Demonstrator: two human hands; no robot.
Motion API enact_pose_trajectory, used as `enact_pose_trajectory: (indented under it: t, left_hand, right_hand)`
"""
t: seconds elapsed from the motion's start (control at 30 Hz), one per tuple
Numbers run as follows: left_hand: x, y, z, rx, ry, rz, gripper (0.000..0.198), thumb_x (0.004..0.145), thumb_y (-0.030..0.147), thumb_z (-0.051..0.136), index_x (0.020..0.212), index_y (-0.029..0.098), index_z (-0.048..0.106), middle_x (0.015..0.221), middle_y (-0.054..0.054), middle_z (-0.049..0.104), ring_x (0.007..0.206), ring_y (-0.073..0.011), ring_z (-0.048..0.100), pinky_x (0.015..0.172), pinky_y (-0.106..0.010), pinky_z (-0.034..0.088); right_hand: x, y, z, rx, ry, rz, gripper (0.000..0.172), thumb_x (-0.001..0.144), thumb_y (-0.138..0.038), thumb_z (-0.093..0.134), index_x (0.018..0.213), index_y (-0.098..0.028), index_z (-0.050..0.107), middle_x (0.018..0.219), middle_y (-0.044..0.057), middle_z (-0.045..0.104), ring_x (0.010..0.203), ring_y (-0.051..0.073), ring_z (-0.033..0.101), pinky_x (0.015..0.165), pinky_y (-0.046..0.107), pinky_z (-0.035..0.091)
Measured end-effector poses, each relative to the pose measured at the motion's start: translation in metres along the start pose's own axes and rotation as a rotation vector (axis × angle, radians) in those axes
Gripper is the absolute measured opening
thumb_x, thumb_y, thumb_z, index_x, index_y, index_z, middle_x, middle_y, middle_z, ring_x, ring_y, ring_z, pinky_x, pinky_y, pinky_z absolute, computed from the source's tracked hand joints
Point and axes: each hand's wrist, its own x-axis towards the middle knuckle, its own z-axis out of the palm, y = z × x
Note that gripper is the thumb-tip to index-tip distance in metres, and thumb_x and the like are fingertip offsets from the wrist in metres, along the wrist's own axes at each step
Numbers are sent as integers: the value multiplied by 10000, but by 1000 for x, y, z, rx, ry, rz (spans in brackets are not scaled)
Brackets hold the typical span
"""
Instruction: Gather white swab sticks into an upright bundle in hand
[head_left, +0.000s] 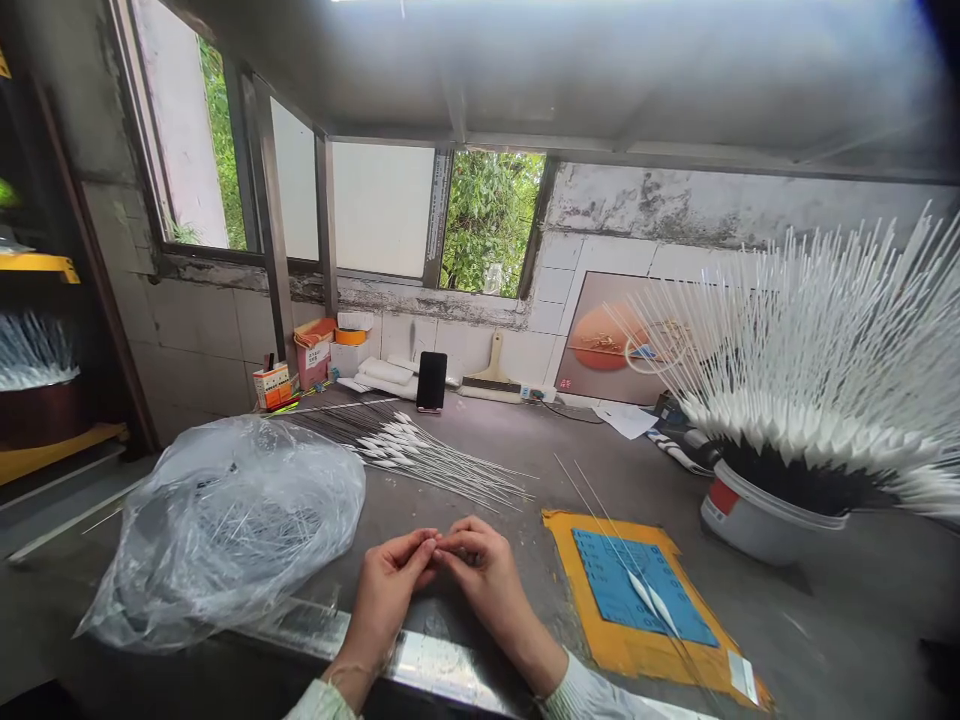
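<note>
My left hand point(394, 575) and my right hand point(480, 570) meet above the front edge of the table, thumbs and fingertips pinched together. Whatever lies between the fingertips is too small or hidden to make out. To their right, two thin rods with white spindle-shaped bulges point(651, 600) rest on a blue sheet of sandpaper point(600, 570), itself on a yellow-orange mat point(562, 545). Beyond the hands lies a pile of similar rods with white bulges point(397, 440). At left, close to my left hand, sits a clear plastic bag point(225, 540) full of thin pale strands.
A white tub point(765, 520) crammed with upright white rods stands at right. Along the wall are a dark phone point(432, 382) propped upright, a wide scraper brush point(493, 375), a pink box point(313, 360) and a small orange-white box point(273, 385). A metal strip point(450, 665) edges the table.
</note>
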Motion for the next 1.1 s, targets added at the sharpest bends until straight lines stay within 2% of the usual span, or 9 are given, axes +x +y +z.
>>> enact_pose_trajectory:
  t: [0.13, 0.23, 0.33, 0.4, 0.5, 0.67, 0.8, 0.97, 1.1]
  left_hand:
    - [-3, 5, 2, 46, -42, -25, 460, 576, 451, 827, 898, 127, 765, 959, -114, 750, 837, -234, 701, 664, -259, 593]
    - [-4, 7, 5, 68, -32, 36, 402, 598, 420, 818, 861, 121, 770, 911, -117, 756, 790, -230, 705, 679, -273, 591]
    - [-5, 5, 5, 112, -25, 147, 298, 660, 366, 780, 856, 142, 774, 908, -109, 759, 796, -237, 708, 743, -301, 585]
    - [-6, 3, 4, 194, -43, 206, 305, 709, 322, 740, 968, 160, 758, 953, -103, 755, 818, -244, 709, 766, -319, 578]
    - [-9, 2, 1, 334, -82, 244, 409, 758, 254, 681, 1160, 179, 680, 962, -85, 754, 863, -243, 702, 784, -311, 558]
    - [-11, 7, -2, 508, -185, 275, 270, 808, 259, 601, 1024, 194, 749, 849, -44, 753, 829, -228, 670, 766, -279, 509]
    - [-11, 11, -3, 570, -209, 263, 234, 803, 262, 590, 904, 160, 774, 706, -27, 712, 736, -212, 628, 680, -261, 473]
    - [-10, 8, -3, 552, -214, 256, 234, 802, 298, 599, 794, 135, 767, 709, -35, 709, 684, -188, 601, 629, -245, 450]
    - [-9, 3, -2, 400, -174, 152, 222, 752, 314, 658, 840, 138, 762, 803, -65, 732, 736, -206, 643, 657, -263, 508]
  right_hand:
    - [0, -2, -8, -112, -60, -61, 109, 809, -243, 668, 798, -222, 774, 757, 23, 534, 694, 134, 529, 612, 239, 415]
    - [0, -7, -14, -164, -151, -125, 135, 837, -207, 636, 824, -230, 768, 807, 36, 583, 744, 142, 562, 658, 247, 435]
    - [2, -12, -19, -121, -74, -186, 132, 844, -219, 638, 928, -219, 739, 848, 44, 633, 729, 142, 583, 673, 257, 462]
    - [3, -13, -19, -98, -25, -234, 211, 857, -231, 629, 1058, -216, 693, 851, 45, 659, 693, 140, 588, 667, 264, 475]
    - [2, -11, -17, -155, -102, -281, 218, 884, -216, 596, 1080, -229, 691, 795, 36, 675, 676, 144, 598, 647, 257, 467]
    - [-2, -7, -14, -219, -93, -303, 253, 901, -218, 579, 1134, -224, 676, 855, 58, 691, 744, 157, 623, 689, 263, 476]
    - [-4, -4, -15, -246, -170, -324, 215, 933, -250, 533, 1017, -218, 729, 841, 68, 666, 732, 143, 609, 664, 248, 468]
    - [-5, -13, -20, -280, -210, -328, 215, 928, -295, 545, 1020, -235, 730, 884, 62, 645, 789, 151, 592, 708, 263, 465]
    - [21, -24, -29, -531, -238, -154, 315, 963, -323, 474, 830, -200, 732, 896, 52, 624, 828, 140, 590, 747, 246, 454]
